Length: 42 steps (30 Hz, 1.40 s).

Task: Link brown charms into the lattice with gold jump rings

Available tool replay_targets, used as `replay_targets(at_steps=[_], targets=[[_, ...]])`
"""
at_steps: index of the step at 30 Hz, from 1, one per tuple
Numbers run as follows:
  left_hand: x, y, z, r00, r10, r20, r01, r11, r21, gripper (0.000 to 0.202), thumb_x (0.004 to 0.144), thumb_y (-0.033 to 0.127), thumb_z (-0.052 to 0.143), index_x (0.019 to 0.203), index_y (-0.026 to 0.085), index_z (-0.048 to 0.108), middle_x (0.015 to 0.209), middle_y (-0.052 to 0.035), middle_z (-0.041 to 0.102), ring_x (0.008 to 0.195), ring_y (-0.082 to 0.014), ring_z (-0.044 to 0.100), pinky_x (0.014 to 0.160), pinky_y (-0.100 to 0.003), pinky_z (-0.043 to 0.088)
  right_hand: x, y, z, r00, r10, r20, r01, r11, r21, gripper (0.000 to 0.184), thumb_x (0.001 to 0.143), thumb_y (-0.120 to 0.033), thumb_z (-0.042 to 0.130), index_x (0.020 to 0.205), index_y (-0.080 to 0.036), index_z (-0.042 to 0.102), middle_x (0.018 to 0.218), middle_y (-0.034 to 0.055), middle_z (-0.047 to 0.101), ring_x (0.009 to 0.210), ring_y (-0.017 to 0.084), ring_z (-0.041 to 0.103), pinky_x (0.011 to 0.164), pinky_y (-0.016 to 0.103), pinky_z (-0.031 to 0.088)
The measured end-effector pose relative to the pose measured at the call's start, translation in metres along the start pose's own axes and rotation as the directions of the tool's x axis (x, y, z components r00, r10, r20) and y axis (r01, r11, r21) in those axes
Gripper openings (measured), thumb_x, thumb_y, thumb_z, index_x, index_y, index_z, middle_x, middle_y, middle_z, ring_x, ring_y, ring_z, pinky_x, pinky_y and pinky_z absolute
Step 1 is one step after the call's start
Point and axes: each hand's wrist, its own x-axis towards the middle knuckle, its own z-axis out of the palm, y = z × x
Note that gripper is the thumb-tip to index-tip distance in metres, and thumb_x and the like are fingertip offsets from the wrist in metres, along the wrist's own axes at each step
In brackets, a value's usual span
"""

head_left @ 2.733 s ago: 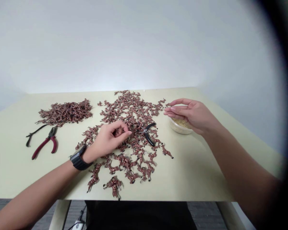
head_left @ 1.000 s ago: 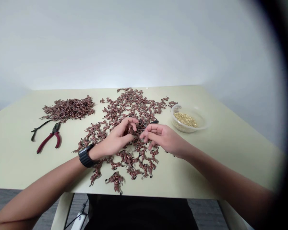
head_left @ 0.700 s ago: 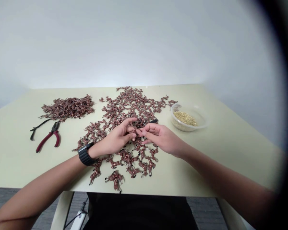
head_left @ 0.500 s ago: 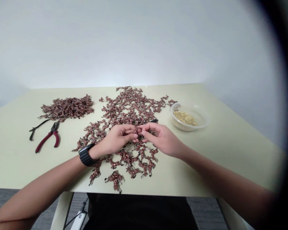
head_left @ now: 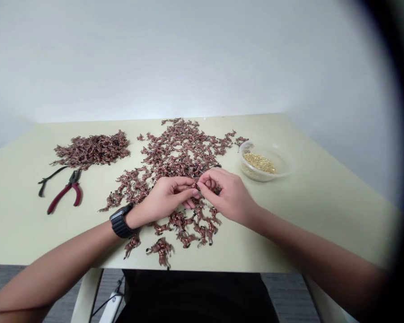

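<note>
left hand [head_left: 163, 196] pinching brown figurine [head_left: 194, 185]; right hand [head_left: 234, 197] fingers pressed together beside it, contents unclear

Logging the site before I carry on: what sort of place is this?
Probably a small-parts handwork station: the pale table bears red-handled pliers, a heap of brown horse-like figurines and a clear bowl of gold-coloured bits.

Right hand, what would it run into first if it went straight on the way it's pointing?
Most likely the brown animal figurine that the left hand seems to hold, then the left hand itself. The right hand points toward them; whether it touches the figurine is unclear.
</note>
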Motion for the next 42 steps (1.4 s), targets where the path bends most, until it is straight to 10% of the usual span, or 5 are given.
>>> replay_targets(at_steps=[14,23,36,42], targets=[[-0.002,-0.001,0.003,1.000,0.013,0.007,-0.014,0.997,0.077,0.028,0.099,0.041,0.061,0.108,0.016,0.070,0.093,-0.0058,0.077,0.084,-0.0187,0.077,0.076,-0.028,0.063,-0.001,0.000,0.001,1.000,-0.006,0.016,0.007,0.999,-0.045,0.012,0.090,-0.013,0.061,0.080,-0.019,0.060,0.077,0.0003,0.057,0.073,0.015,0.054,0.068,0.029,0.041],[-0.007,0.007,0.010,0.977,0.212,-0.017,-0.158,0.780,0.606,0.020,0.104,0.026,0.050,0.103,0.015,0.067,0.071,0.0030,0.059,0.058,-0.0089,0.049,0.058,-0.022,0.036,-0.003,-0.005,0.007,0.999,0.039,-0.027,-0.042,0.992,-0.123,0.015,0.090,-0.013,0.059,0.077,-0.020,0.055,0.077,0.0014,0.061,0.075,0.017,0.055,0.068,0.030,0.041],[-0.007,0.011,0.011,0.986,0.168,-0.021,-0.133,0.844,0.519,0.023,0.106,0.030,0.046,0.101,0.017,0.064,0.071,0.0028,0.062,0.061,-0.0101,0.053,0.062,-0.021,0.039,-0.008,-0.006,0.005,0.987,-0.159,0.028,0.159,0.931,-0.328,0.017,0.101,-0.018,0.047,0.089,-0.018,0.058,0.088,0.0087,0.063,0.086,0.023,0.056,0.077,0.036,0.044],[-0.008,0.010,0.009,0.981,0.192,0.007,-0.168,0.842,0.512,0.024,0.106,0.032,0.046,0.107,0.017,0.066,0.070,0.0028,0.062,0.059,-0.0102,0.054,0.060,-0.021,0.040,-0.003,-0.004,0.000,0.993,0.121,0.015,-0.120,0.992,-0.024,0.014,0.094,-0.021,0.060,0.081,-0.021,0.061,0.075,0.0010,0.065,0.069,0.016,0.058,0.065,0.031,0.043]])
